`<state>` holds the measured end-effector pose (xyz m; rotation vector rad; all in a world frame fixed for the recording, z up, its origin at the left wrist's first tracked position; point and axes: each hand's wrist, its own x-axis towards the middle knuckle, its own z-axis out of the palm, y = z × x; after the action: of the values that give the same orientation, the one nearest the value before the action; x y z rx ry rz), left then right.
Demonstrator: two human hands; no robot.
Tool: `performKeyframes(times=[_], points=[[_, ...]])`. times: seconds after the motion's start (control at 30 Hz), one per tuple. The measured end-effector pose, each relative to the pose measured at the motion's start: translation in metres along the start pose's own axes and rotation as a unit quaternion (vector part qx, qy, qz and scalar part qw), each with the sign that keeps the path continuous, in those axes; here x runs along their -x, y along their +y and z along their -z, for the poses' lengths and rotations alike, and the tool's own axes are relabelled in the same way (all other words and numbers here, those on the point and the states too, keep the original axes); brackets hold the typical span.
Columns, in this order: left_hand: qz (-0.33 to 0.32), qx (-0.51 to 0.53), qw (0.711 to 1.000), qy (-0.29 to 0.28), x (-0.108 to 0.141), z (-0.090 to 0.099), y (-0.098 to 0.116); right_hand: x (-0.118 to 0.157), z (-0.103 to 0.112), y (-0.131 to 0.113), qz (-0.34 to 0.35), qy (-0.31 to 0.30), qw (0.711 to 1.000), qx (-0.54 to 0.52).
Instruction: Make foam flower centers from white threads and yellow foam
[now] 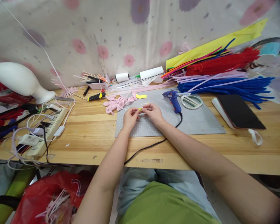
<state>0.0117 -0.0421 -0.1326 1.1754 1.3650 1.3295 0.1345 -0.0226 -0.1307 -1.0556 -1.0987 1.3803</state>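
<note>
Over the grey cutting mat (149, 127), my left hand (130, 118) and my right hand (154, 114) meet, fingertips almost touching. Both pinch a small yellow piece (140, 109), too small to make out fully; the fingers partly cover it. Thin pale strands stick out near the fingertips. Just beyond my hands lies a yellow strip (141, 96), beside a bunch of pink fuzzy shapes (116, 104). To the right, a blue hot glue gun (173, 100) rests on the mat, next to white-handled scissors (191, 102).
Bundles of blue pipe cleaners (224, 85) and red pipe cleaners (221, 63) lie at the back right. A phone (241, 112) sits at the right, a power strip (48, 133) at the left. The glue gun's black cord (149, 146) passes under my right forearm. A red bag (53, 189) hangs below.
</note>
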Motion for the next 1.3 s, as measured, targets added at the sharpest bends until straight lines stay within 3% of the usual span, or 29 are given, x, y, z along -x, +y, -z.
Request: performKeyframes(times=[0.17, 0.4, 0.67, 1.3], points=[[-0.012, 0.001, 1.000, 0.011, 0.002, -0.001, 0.003, -0.002, 0.003, 0.004, 0.010, -0.029, 0.999, 0.026], [-0.002, -0.004, 1.000, 0.013, 0.000, -0.001, -0.001, -0.011, 0.006, 0.015, 0.079, -0.045, 0.982, 0.164], [0.004, -0.010, 1.000, 0.020, 0.002, -0.002, 0.002, -0.006, 0.006, 0.005, 0.115, -0.055, 0.976, 0.176], [-0.027, -0.053, 0.998, 0.028, 0.003, -0.002, 0.000, -0.005, 0.005, 0.009, 0.121, -0.085, 0.968, 0.204]])
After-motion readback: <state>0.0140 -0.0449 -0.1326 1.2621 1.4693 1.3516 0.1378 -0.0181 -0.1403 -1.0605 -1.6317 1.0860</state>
